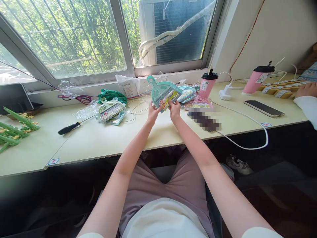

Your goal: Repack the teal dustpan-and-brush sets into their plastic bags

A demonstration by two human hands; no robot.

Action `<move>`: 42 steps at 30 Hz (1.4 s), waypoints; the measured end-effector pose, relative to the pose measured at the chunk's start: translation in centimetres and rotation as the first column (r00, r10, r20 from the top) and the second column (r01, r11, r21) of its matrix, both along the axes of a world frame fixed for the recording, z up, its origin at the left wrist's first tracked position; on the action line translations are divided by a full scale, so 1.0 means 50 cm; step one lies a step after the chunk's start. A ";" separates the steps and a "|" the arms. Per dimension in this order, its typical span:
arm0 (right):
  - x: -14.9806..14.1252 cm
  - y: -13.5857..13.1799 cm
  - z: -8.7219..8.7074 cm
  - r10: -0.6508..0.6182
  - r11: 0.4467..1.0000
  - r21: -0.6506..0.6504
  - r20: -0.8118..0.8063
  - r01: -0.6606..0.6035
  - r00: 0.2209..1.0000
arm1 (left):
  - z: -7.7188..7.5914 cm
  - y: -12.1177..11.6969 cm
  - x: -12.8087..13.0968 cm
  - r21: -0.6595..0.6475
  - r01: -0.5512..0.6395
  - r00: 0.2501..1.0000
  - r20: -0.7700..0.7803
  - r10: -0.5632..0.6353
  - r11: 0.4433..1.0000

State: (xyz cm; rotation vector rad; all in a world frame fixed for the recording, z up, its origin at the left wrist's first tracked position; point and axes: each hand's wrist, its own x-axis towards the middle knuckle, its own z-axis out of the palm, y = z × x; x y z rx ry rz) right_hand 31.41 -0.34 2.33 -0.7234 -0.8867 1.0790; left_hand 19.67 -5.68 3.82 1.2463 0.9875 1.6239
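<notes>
Over the desk's middle I hold up a small teal dustpan and brush set (162, 90), tilted, with a yellow printed label across its lower part. My left hand (154, 112) is closed on its lower left edge. At the lower right, by the label, the fingers of my right hand (174, 109) grip the same set. To the left lies a pile of similar packed dustpan sets (111, 110). Right behind my hands are more teal sets (187, 93) and a pink set (200, 102).
A screwdriver (69, 128) and green plastic pieces (17, 129) lie left. On the right are a pink cup (208, 85), a white charger (225, 92) with its cable over the desk edge, a phone (264, 108), and another person's hand (307, 91).
</notes>
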 end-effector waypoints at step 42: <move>-0.002 -0.018 0.015 -0.195 0.981 -0.011 -0.056 0.195 0.979 | -0.017 -0.035 0.038 -0.026 -0.031 0.977 -0.212 0.024 0.999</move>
